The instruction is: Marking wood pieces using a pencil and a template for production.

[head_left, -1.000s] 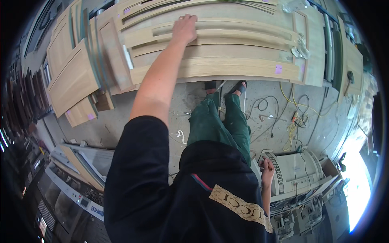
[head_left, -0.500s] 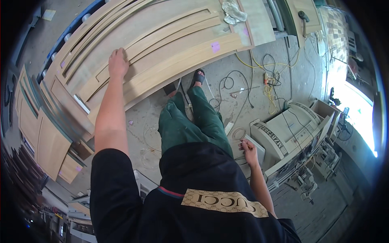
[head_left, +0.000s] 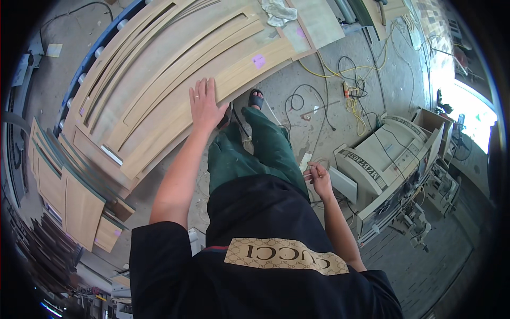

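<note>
My left hand (head_left: pixel 206 106) is open, fingers spread, over the near edge of a light wood board (head_left: pixel 234 78) that has a pink sticky note (head_left: pixel 258 61) on it. Whether the palm presses on the board or hovers just above it is hard to tell. Beyond the hand, a slotted wood frame (head_left: pixel 183 69) rests on a wide pale panel. At my right side, my right hand (head_left: pixel 319 177) hangs with its fingers curled in. Something small may be between those fingertips, too small to make out.
A blue-edged roller conveyor (head_left: pixel 79 80) runs behind the panels. More wood panels (head_left: pixel 79 207) stand stacked at the left. A crumpled white cloth (head_left: pixel 277 13) lies on the far panel. Black and yellow cables (head_left: pixel 361 119) cross the floor, beside a beige machine (head_left: pixel 385 154) at the right.
My left hand has moved right and nearer, from the slotted frame to the board's front edge, its fingers now spread. My right hand has risen a little, still curled. The view has shifted slightly.
</note>
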### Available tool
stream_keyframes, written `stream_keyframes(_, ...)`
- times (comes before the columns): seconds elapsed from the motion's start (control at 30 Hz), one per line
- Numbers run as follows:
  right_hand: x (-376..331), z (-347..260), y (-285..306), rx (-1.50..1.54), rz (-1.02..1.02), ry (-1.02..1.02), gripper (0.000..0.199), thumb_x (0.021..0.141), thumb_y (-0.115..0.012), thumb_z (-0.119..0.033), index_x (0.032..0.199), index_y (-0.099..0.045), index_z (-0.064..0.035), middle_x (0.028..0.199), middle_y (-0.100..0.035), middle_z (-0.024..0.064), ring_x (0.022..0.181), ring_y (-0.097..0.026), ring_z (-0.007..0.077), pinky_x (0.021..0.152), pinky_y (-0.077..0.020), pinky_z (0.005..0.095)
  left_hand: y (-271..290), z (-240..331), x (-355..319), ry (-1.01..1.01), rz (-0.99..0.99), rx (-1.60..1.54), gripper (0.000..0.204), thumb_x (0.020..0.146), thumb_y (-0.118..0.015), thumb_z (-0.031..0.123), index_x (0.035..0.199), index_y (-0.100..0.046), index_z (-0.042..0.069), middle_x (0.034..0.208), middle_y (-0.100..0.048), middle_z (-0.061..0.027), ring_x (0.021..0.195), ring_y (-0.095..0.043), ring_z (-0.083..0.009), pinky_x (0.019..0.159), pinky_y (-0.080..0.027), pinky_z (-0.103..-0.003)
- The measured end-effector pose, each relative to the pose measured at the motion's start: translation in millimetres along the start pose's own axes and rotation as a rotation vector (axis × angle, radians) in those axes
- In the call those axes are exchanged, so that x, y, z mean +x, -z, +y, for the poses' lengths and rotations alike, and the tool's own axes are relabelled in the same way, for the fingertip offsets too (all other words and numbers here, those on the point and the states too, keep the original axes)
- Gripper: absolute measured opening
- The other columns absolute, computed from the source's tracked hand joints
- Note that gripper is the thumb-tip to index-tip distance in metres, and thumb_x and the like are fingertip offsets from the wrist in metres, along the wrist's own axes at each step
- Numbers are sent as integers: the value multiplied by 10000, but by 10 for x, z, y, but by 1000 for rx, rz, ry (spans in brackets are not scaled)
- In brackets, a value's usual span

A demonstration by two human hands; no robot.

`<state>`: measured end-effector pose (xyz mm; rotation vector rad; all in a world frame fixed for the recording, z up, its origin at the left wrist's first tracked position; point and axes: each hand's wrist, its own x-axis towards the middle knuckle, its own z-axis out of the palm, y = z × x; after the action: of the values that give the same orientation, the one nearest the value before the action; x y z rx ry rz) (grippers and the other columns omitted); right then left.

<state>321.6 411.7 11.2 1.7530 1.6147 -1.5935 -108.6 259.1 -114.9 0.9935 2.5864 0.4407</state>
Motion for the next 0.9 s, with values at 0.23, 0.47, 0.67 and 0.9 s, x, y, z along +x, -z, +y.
stream_keyframes(0.23, 424, 167, 236, -33, -49, 47, 288, 1112, -541, -202, 1321, -655, -40, 930, -765, 80, 766, -715, 138, 695, -551, 286, -246, 652, 640, -139, 132, -203, 510, 902, -766, 256, 1376, -648, 110, 1319, -640, -102, 1268, -584, -326, 1109, -430, -488)
stream_keyframes(0.47, 985, -42, 872, 2, -49, 44, 278, 1111, -549, -199, 1282, -668, -15, 910, -754, 85, 768, -704, 148, 723, -563, 291, -304, 1215, 1178, -48, 22, -160, 450, 886, -773, 268, 1318, -690, 175, 1212, -652, -79, 1157, -625, -294, 991, -486, -469)
stream_keyframes(0.67, 1865, -566, 1521, -126, -113, 176, 338, 1096, -569, -345, 1270, -680, -77, 953, -770, 42, 788, -709, 126, 685, -532, 284, -295, 1201, 1159, 40, -31, -128, 562, 850, -808, 304, 1374, -642, 187, 1316, -607, -81, 1244, -586, -307, 1046, -462, -465)
stream_keyframes(0.9, 2932, -2082, 1421, -615, -101, 654, 344, 1005, -706, -376, 1124, -731, -55, 980, -767, 152, 905, -736, 355, 805, -581, 401, -139, 1048, 653, 293, -24, 63, 965, 775, -880, 302, 1597, -393, 170, 1592, -411, -171, 1485, -387, -378, 1221, -338, -528)
